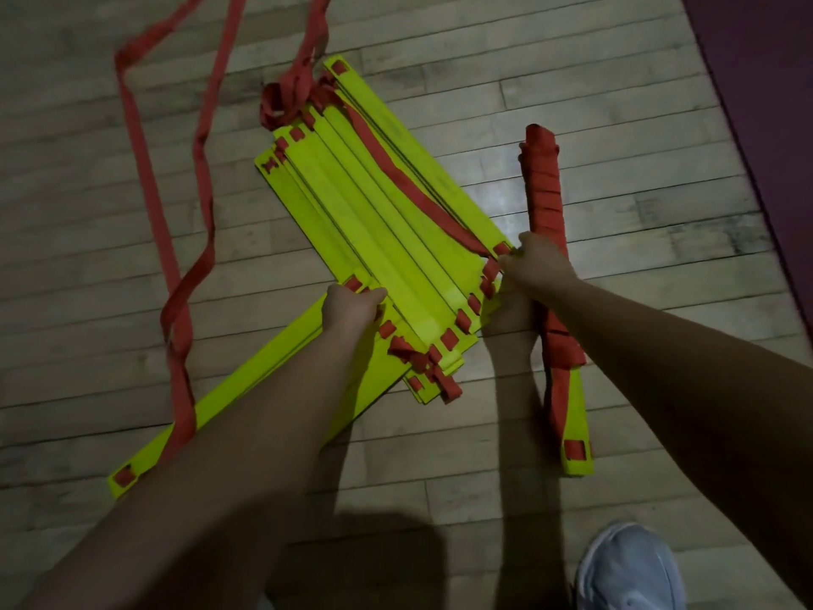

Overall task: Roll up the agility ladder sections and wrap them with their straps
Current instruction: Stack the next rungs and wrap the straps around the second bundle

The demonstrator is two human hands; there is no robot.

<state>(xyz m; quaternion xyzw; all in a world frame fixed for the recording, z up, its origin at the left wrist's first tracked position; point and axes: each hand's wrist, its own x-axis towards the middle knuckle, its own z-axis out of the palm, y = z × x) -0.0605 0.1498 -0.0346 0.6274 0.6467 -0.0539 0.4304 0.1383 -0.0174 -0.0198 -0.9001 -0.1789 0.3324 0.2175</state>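
Gripping near edge of yellow rung stack (387, 222), left hand (352, 308) curls fingers round it. Right hand (534, 261) pinches red strap (409, 169) at stack's right corner. Stack lies mid-floor (572, 103); wrapped bundle (543, 191) just right of it; loose strap loops (149, 178) trail toward far-left corner.

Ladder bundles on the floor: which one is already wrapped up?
The narrow bundle on the right, wound in red strap; the fanned stack lies unwrapped.
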